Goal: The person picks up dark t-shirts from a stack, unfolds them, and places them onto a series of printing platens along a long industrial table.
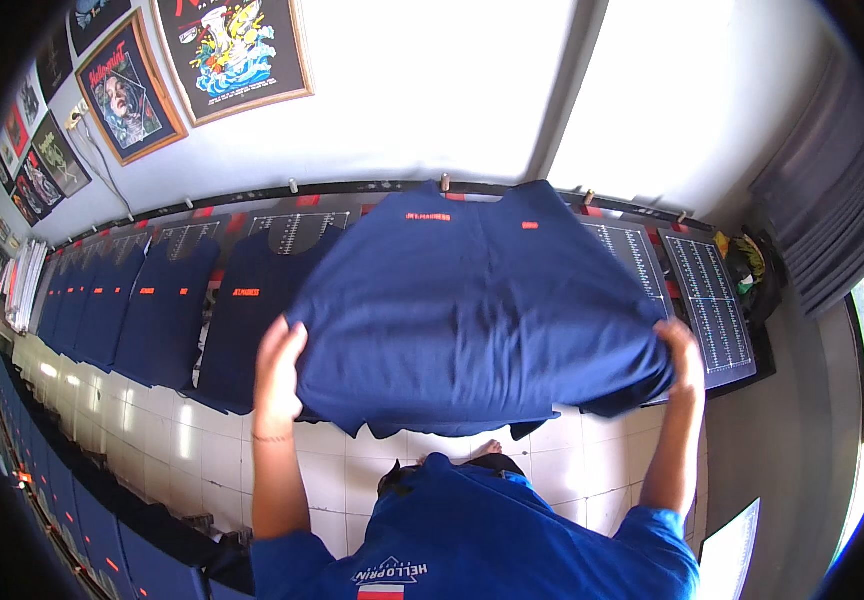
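A wide navy shirt panel (482,300) with small orange prints near its top is stretched between my two hands. My left hand (280,370) is closed on its left edge, thumb on top. At the opposite edge, my right hand (684,355) grips the cloth, which bunches and blurs a little there. The panel's far end reaches the back rail, while its near edge hangs in folds toward me. To its left, another navy panel (252,330) with an orange print lies on a board, partly covered by the one I hold.
Several more navy panels (165,310) lie in a row along the long table to the left. A grid-marked board (709,300) shows at the right. Behind runs a dark rail (367,186) with pegs. Another row of navy panels (102,530) stands at lower left, across the tiled floor (327,480).
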{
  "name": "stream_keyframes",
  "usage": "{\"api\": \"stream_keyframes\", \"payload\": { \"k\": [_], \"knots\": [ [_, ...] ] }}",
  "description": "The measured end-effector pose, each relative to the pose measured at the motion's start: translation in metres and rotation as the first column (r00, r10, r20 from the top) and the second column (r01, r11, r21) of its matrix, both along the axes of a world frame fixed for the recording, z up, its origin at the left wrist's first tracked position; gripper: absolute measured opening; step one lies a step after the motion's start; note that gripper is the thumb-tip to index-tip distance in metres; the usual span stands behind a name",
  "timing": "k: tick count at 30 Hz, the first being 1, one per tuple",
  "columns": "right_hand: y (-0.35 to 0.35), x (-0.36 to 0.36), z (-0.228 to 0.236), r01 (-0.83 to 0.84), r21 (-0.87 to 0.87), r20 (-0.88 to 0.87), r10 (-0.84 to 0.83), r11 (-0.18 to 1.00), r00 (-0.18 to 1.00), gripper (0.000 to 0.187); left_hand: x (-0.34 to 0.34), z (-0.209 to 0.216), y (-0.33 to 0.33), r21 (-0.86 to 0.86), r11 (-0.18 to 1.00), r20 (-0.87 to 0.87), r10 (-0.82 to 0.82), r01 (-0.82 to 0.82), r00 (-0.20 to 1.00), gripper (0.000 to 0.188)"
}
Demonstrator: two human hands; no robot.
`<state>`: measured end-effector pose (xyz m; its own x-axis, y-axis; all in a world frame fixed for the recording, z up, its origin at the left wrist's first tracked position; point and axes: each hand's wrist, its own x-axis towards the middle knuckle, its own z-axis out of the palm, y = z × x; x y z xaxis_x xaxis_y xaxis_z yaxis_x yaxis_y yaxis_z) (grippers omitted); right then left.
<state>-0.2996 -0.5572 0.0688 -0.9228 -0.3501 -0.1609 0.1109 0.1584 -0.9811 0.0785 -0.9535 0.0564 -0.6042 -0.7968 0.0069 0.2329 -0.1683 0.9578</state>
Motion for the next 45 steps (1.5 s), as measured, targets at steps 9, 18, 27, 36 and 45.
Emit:
{"api": "stream_keyframes", "payload": {
  "k": [9,18,27,36,45],
  "knots": [
    [0.026,0.079,-0.216,-0.016,-0.131,0.581,0.09,0.991,0.809,0.027,0.088,-0.25,0.049,0.411,0.911,0.302,-0.113,-0.022,0.947,0.018],
    [0.055,0.087,-0.262,-0.059,0.301,0.417,-0.076,0.952,0.906,0.02,0.116,-0.309,0.042,0.147,0.981,0.699,-0.191,0.123,0.689,0.014],
    [-0.036,0.068,-0.272,-0.024,0.261,-0.113,0.055,0.965,0.992,0.047,-0.007,-0.254,0.011,-0.138,0.985,0.559,-0.011,0.107,0.829,0.056],
    [-0.011,0.056,-0.362,-0.139,-0.159,0.739,0.211,0.977,0.64,0.073,0.0,-0.313,0.003,0.603,0.793,0.236,-0.279,0.085,0.931,0.069],
    [0.051,0.054,-0.313,-0.033,-0.117,0.861,0.118,0.993,0.494,0.043,0.027,-0.236,0.015,0.369,0.929,0.405,-0.131,-0.03,0.905,0.044]
  ]
}}
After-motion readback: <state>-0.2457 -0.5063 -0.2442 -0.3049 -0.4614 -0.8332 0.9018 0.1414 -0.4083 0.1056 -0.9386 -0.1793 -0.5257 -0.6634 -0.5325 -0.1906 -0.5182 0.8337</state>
